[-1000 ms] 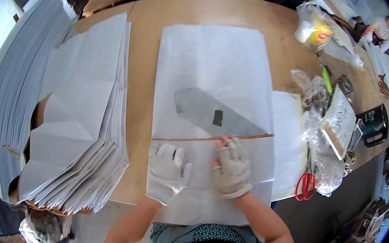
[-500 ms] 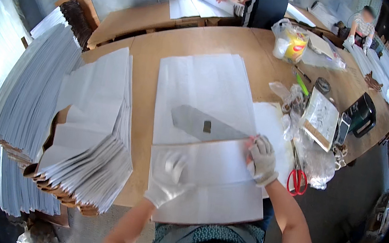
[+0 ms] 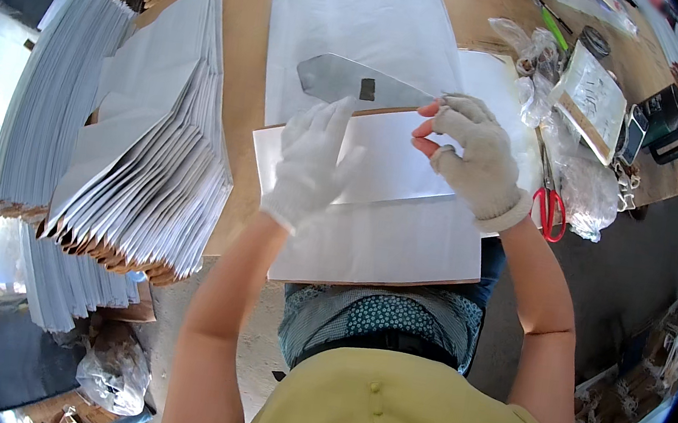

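White paper [image 3: 376, 255] lay nearest you on the surface [image 3: 240, 53], its folded flap [image 3: 388, 162] running crosswise below both hands: left grip [image 3: 309, 160] spread, right grip [image 3: 479, 153] curled, any pinch unclear, beside the grey plate's [image 3: 330, 80] pointed end.

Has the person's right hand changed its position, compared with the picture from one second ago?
Yes. Judged against the red scissors, the right hand has moved to the right, so it is now closer to them.

White paper [image 3: 363, 18] covers part of the tan table [image 3: 241, 45].
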The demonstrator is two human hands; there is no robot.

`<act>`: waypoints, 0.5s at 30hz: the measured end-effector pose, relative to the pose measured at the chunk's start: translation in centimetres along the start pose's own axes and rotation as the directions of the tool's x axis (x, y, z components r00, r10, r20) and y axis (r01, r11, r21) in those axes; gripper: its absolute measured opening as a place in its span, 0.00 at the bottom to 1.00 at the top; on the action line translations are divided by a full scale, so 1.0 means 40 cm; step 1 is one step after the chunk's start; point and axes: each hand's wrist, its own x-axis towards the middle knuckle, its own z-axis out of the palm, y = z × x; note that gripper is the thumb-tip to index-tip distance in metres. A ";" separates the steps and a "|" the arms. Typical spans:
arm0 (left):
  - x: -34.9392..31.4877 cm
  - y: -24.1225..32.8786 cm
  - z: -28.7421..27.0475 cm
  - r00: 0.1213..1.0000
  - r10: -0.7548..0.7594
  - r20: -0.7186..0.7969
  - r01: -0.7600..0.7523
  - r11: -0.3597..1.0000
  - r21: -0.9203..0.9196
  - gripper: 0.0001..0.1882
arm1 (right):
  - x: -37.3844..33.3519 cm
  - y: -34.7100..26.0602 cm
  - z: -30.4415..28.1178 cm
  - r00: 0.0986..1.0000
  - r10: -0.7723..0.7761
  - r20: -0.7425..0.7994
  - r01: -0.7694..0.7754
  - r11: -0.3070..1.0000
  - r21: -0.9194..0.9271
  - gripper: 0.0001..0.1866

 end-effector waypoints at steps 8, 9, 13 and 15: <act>-0.047 0.119 -0.130 0.996 0.025 0.085 -0.039 0.984 0.174 0.26 | -0.015 0.021 -0.059 0.999 -0.047 0.027 0.049 0.995 -0.090 0.06; -0.065 0.140 -0.135 0.993 0.032 0.110 -0.054 0.977 0.207 0.26 | -0.019 0.021 -0.068 0.995 -0.090 0.047 0.094 0.991 -0.090 0.05; -0.115 0.193 -0.138 0.997 0.069 0.029 -0.074 0.974 0.215 0.21 | -0.005 0.012 -0.045 0.970 -0.141 0.200 0.166 0.980 -0.111 0.04; -0.100 0.231 -0.151 0.992 0.122 -0.020 -0.114 0.963 0.245 0.14 | 0.011 0.014 -0.045 0.931 0.017 0.365 0.029 0.992 -0.120 0.05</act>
